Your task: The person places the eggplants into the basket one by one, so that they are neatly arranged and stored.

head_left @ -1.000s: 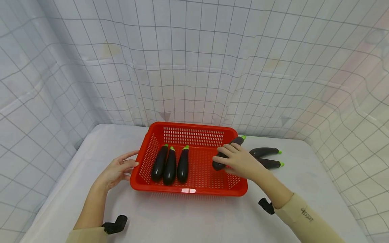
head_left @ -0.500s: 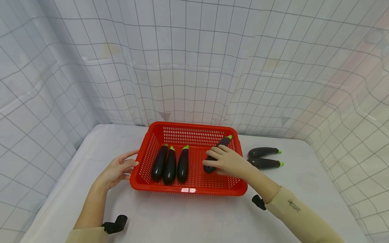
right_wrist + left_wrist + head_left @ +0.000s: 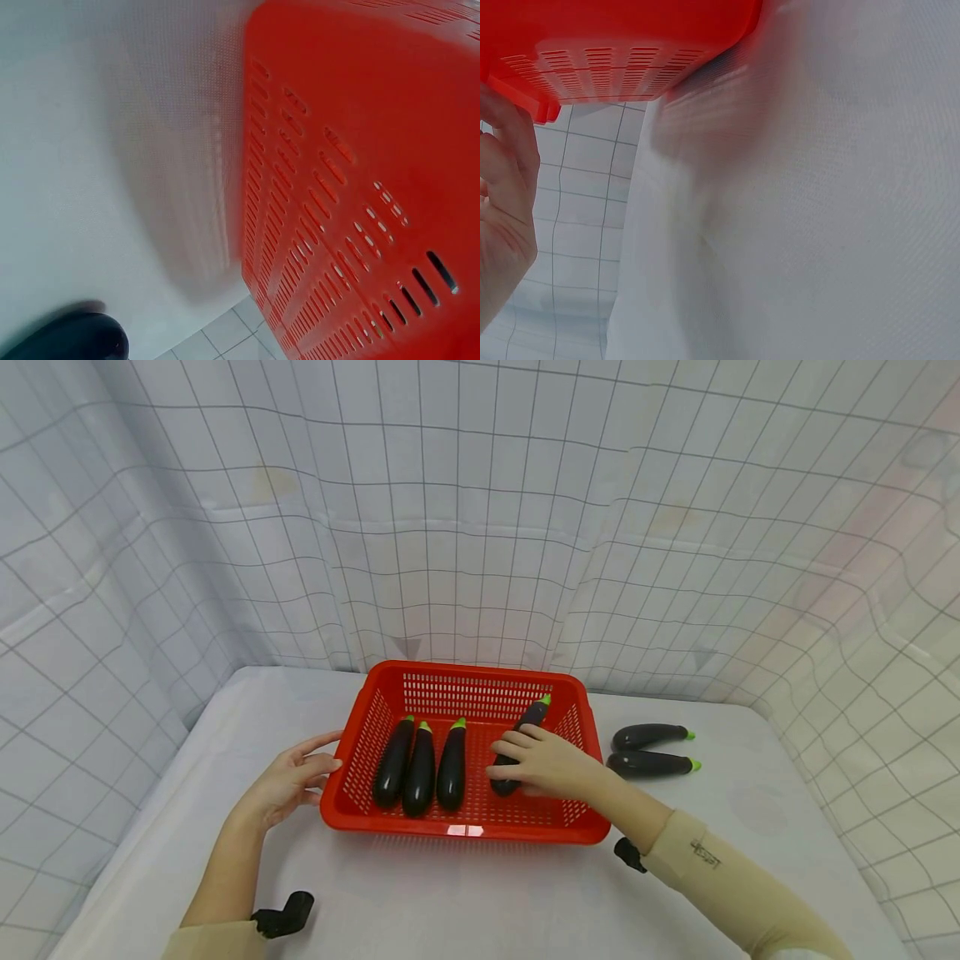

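A red plastic basket (image 3: 525, 839) with slotted walls stands on the white-covered table. Inside, at its left, three dark eggplants lie side by side: the left one (image 3: 393, 764), the middle one (image 3: 420, 772) and the right one (image 3: 452, 768), green stems toward the back. My right hand (image 3: 547, 764) reaches over the basket's right wall and grips a fourth eggplant (image 3: 533, 714), slanted with its stem to the back right. Its fingers curl over the lower half, hiding part of it. My left hand (image 3: 288, 781) rests its extended fingers against the basket's left rim.
Right of the basket, two more eggplants, an upper one (image 3: 648, 736) and a lower one (image 3: 649, 764), lie on the table (image 3: 465, 902). White gridded curtains (image 3: 480, 527) hang at the back and sides. The basket's slotted wall (image 3: 322, 225) fills much of the right wrist view.
My right hand has carried the eggplant leftward and down into the basket, away from its right wall. The left hand and the basket stay where they were.
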A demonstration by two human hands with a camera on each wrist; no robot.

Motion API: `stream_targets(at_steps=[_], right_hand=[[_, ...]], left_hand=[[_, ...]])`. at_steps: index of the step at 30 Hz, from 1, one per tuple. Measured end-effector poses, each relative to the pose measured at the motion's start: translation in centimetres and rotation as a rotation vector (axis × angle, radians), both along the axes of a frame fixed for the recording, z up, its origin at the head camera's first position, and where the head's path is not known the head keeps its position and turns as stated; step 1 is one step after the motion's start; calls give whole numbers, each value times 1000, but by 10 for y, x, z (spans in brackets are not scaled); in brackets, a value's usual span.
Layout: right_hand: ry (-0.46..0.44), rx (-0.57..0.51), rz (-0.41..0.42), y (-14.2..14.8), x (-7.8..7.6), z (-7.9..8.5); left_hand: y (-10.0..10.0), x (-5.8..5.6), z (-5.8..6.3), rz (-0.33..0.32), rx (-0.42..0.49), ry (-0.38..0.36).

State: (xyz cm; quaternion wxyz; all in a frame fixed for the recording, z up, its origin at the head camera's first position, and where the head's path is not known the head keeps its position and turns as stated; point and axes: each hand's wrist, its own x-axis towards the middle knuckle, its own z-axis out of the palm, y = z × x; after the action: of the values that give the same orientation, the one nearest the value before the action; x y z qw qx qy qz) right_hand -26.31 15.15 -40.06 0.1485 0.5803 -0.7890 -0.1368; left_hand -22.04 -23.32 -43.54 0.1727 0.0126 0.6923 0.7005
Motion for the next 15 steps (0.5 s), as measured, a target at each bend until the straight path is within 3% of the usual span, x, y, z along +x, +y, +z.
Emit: stream_targets(at_steps=[15], right_hand=[[-21,81,31,-10,-5,-9]], left_hand=[[0,0,0,2,-10,-2]])
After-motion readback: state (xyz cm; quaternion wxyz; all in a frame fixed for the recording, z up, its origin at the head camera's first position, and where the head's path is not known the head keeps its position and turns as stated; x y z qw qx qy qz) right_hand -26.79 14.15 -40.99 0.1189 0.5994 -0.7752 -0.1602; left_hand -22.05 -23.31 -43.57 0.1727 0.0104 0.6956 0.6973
